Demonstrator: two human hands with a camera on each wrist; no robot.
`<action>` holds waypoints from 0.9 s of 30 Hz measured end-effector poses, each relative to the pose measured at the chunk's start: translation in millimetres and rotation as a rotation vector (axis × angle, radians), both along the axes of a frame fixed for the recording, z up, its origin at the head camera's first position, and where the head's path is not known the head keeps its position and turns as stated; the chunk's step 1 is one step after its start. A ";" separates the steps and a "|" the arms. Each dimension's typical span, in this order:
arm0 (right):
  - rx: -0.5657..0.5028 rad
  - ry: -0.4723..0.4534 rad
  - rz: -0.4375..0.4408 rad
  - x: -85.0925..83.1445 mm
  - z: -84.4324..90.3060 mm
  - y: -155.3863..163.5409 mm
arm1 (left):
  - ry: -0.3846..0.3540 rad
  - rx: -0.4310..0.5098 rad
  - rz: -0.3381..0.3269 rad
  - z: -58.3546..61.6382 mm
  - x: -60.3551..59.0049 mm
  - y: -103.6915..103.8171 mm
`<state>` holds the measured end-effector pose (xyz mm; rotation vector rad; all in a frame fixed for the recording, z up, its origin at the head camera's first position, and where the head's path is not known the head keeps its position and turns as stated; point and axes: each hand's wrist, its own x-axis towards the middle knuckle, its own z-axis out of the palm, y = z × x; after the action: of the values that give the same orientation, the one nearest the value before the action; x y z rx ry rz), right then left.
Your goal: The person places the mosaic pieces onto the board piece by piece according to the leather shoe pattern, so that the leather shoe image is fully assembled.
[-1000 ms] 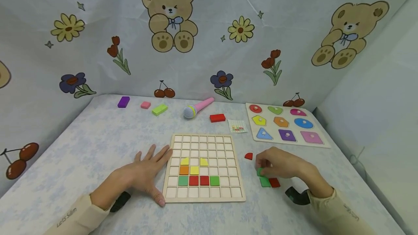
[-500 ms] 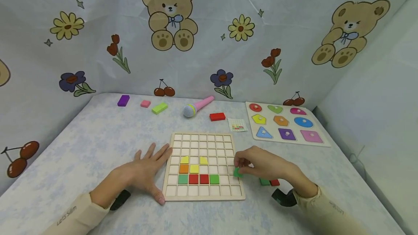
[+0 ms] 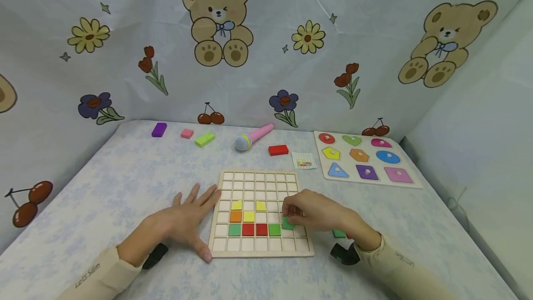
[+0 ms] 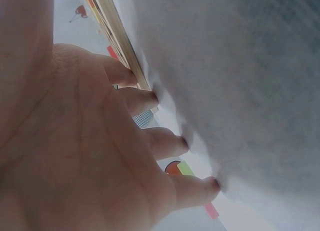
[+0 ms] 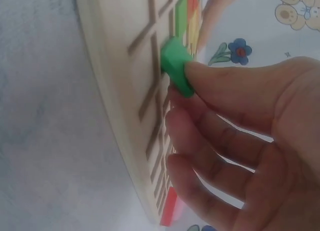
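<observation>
A wooden grid board (image 3: 261,244) lies on the table with several coloured tiles set in its cells. One row holds a teal tile (image 3: 234,229), two red tiles (image 3: 248,229) and a green tile (image 3: 274,229). Above them are an orange tile (image 3: 235,216) and yellow pieces (image 3: 249,216). My left hand (image 3: 187,220) lies spread flat on the table, fingertips and thumb at the board's left edge. Thumb and fingers of my right hand (image 3: 318,209) pinch a green tile (image 5: 175,63), tilted over a cell right of the placed green one.
A green tile (image 3: 339,234) and a partly hidden red piece lie under my right wrist. Behind the board are a pattern card (image 3: 304,160), a red block (image 3: 278,150), a toy microphone (image 3: 254,137) and a light-green block (image 3: 205,140). A shape puzzle (image 3: 368,182) lies back right.
My right hand has lifted a green tile from the loose pieces and carried it left over the board. My left hand has stayed at the board's edge.
</observation>
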<state>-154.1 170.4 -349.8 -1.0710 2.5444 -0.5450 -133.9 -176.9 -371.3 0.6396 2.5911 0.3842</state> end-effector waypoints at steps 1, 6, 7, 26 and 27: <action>0.005 0.004 -0.003 0.2 -0.8 -0.6 | 0.004 0.000 -0.001 -0.3 0.0 0.0; 0.011 -0.002 0.004 1.3 -2.5 -2.8 | 0.017 0.005 -0.008 -0.4 0.6 0.1; 0.009 -0.001 0.007 1.4 -2.8 -3.1 | 0.017 0.006 -0.008 -0.2 0.9 0.0; 0.061 -0.013 -0.035 8.7 5.5 0.0 | 0.012 0.017 0.002 1.8 1.7 -0.2; 0.068 -0.029 -0.042 8.4 7.0 2.6 | 0.008 0.019 0.005 1.3 2.0 0.1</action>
<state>-145.8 173.0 -342.9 -0.9817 2.5465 -0.4778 -131.9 -176.8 -370.0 0.6423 2.6003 0.4090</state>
